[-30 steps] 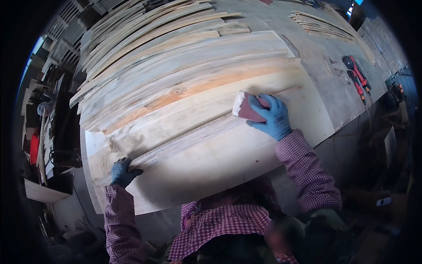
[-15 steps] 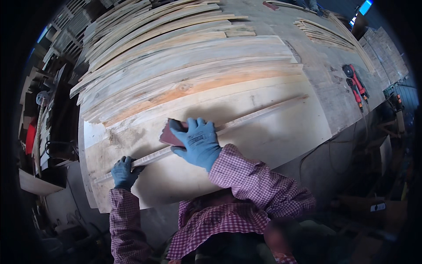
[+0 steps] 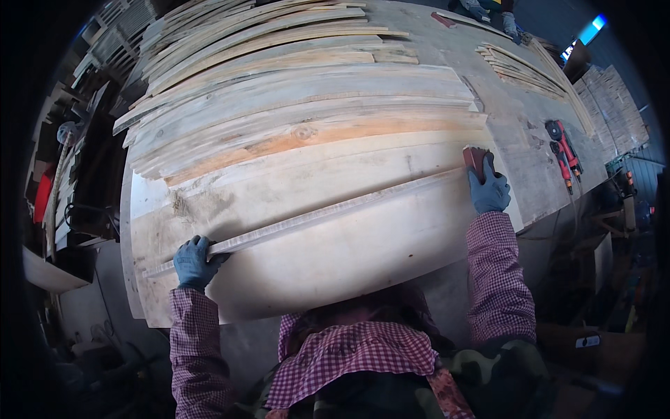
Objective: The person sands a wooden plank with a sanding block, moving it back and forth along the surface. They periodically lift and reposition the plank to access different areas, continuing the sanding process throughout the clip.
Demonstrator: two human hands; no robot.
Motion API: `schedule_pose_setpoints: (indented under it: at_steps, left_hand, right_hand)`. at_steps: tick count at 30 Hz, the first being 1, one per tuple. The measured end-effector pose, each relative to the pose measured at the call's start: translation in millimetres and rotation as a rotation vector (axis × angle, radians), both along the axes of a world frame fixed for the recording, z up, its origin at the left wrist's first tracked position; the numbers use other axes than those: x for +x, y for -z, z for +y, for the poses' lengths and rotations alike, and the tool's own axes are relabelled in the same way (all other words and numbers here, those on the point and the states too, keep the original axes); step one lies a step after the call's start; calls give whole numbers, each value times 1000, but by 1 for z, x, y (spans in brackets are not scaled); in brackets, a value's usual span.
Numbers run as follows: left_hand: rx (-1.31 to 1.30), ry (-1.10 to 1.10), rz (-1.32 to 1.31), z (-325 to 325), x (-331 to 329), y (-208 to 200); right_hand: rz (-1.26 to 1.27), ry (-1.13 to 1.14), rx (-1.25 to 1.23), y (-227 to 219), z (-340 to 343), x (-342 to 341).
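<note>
A long, narrow wooden strip [image 3: 335,211] lies slantwise on a pale board [image 3: 363,251], its right end farther from me than its left. My left hand [image 3: 193,263], in a blue-grey glove, is closed around the strip near its left end, the thumb on the near side. Far to the right, my gloved right hand [image 3: 490,187] grips a reddish-brown sanding block [image 3: 474,158]. That block sits at the strip's right end, which it and the hand cover. Checked sleeves reach both wrists.
Beyond the strip lie wide planks [image 3: 300,105] and a stack of thin strips [image 3: 279,28]. Red-and-black power tools [image 3: 565,150] rest at the table's right edge, near a bundle of short strips [image 3: 520,70]. Another person's gloved hand [image 3: 510,26] shows at the far edge.
My right hand has slid the sanding block from the strip's middle to its right end. The left hand stays on the strip near its left end. The view has shifted slightly.
</note>
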State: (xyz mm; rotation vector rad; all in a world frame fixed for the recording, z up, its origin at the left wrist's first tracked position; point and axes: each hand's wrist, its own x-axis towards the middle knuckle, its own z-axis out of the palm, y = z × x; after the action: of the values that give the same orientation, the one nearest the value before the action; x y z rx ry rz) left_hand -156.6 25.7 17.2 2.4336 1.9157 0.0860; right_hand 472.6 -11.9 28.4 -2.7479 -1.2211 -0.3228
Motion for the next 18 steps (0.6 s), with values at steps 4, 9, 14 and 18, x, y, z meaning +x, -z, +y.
schedule_pose_setpoints:
  at_steps: [4,9,14,18]
  left_hand:
    - [-5,17,61,4,0,-1]
    - [18,33,30,3,0,-2]
    - [30,17,32,-2,-5,2]
    - [35,-10,1,-9,-5,1]
  right_hand:
    - [4,-387,198,11,-2,-87]
    - [162,-1005,234,-8,-12,-317]
    - [201,-1075,117,-21,1,-310]
    - [32,-590,162,-5,9,-141]
